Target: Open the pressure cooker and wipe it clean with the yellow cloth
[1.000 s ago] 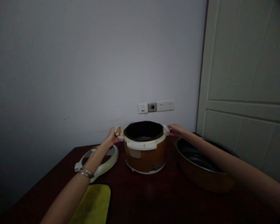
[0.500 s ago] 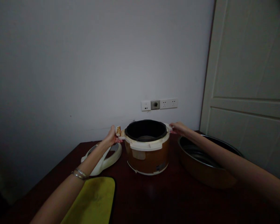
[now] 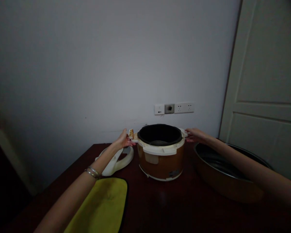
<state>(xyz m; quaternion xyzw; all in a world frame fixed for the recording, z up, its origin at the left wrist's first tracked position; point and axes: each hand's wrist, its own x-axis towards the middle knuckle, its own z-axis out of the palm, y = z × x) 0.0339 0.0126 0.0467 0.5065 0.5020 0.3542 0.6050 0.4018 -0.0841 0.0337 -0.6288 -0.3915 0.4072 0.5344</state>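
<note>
A: Electric cooker [image 3: 160, 165]?
B: Is standing left of the basin [image 3: 226, 183].
A: Hands?
B: Left hand [image 3: 123, 139], right hand [image 3: 195, 135], apart, are touching opposite handles [image 3: 134, 138]; grip unclear.
A: Handling?
B: Ideally supporting evenly, keeping level.

An orange-brown electric cooker body [image 3: 162, 165] is standing upright on the dark red counter [image 3: 160, 207], its round mouth facing up. A black inner pot [image 3: 160, 135] is sitting inside, its rim rising just above a thick off-white collar [image 3: 160, 150]. Pale handles [image 3: 134, 138] are jutting from both sides, the left one bearing a brown-stained upright tab [image 3: 131, 133]. The front is showing a pale panel [image 3: 151, 158] and a low dark patch [image 3: 175, 174].
</note>
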